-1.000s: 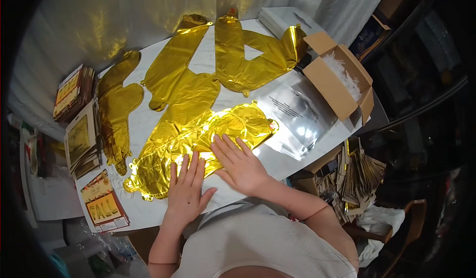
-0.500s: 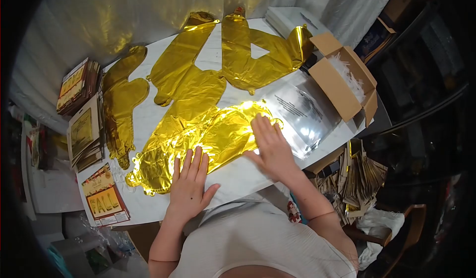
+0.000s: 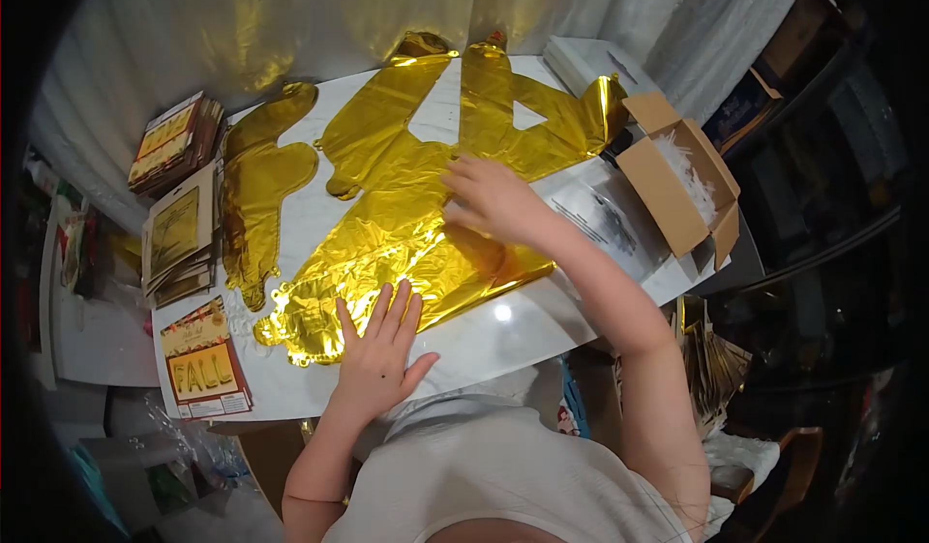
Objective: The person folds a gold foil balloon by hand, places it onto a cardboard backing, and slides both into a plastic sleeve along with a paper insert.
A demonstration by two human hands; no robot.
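Flat, uninflated gold foil letter balloons lie spread on the white marbled table (image 3: 503,340). The nearest foil balloon (image 3: 339,253) is wrinkled and shiny, and both my hands are on it. My left hand (image 3: 380,364) lies open along its front edge, fingers spread over the foil. Farther up, my right hand (image 3: 494,201) rests on the same balloon near the middle, its fingers stretched out and slightly bent. Behind it is an A-shaped foil balloon (image 3: 489,107). A narrower gold balloon (image 3: 256,185) lies to the left.
On the left stand stacked packets (image 3: 172,146), card packs (image 3: 179,238) and a FALL packet (image 3: 205,364). At right are a clear printed plastic bag (image 3: 605,219) and an open cardboard box (image 3: 663,195) holding thin white pieces. Folded gold-and-brown packaging (image 3: 711,359) sits below the table's right side.
My right hand has moved up and left across the foil, from its right end to near the middle. The left hand stays at the front edge. The view has shifted slightly.
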